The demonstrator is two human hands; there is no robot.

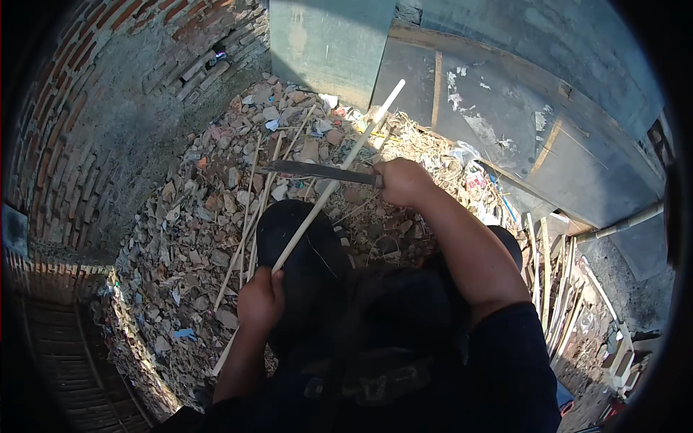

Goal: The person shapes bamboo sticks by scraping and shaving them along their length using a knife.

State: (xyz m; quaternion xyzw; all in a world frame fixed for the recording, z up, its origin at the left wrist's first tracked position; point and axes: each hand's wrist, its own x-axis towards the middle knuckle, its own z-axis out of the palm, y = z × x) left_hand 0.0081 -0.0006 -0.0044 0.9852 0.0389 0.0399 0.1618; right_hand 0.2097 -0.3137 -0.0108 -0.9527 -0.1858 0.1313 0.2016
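My left hand is closed around a long pale wooden or bamboo stick. The stick slants from beside my left forearm up to the far right, passing over my dark-clad left knee. In my right hand is the handle of a machete, its dark blade pointing left. The blade crosses the stick beyond my knee; whether it touches the stick I cannot tell. Several thinner sticks lie on the rubble just left of my knee.
Broken stone, brick bits and litter form the rubble ground. A worn brick wall rises on the left. Grey-blue panels and dark boards stand at the far side. A bundle of sticks lies to my right.
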